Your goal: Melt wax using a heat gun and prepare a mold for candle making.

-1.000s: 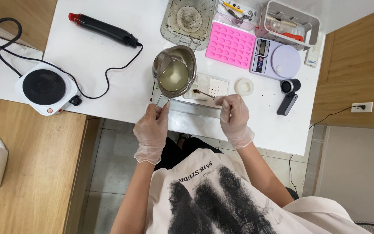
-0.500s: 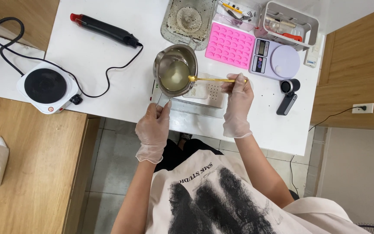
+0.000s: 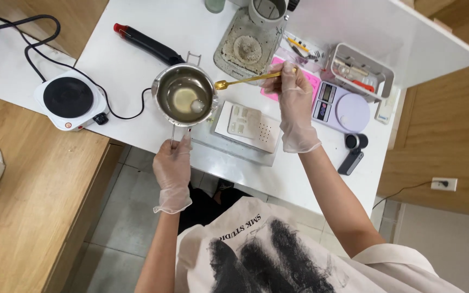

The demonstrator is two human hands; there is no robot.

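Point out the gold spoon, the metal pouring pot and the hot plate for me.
gold spoon (image 3: 245, 80), head view, middle of its handle.
metal pouring pot (image 3: 165, 81), head view, upper left of its rim.
hot plate (image 3: 68, 97), head view, centre of its black burner.

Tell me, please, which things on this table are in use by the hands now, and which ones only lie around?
In use:
left hand on the handle of the steel pouring pot
right hand holding the gold spoon, bowl end beside the pot's rim

Lying about:
hot plate
heat gun
pink mould
scale
white mould
wire basket
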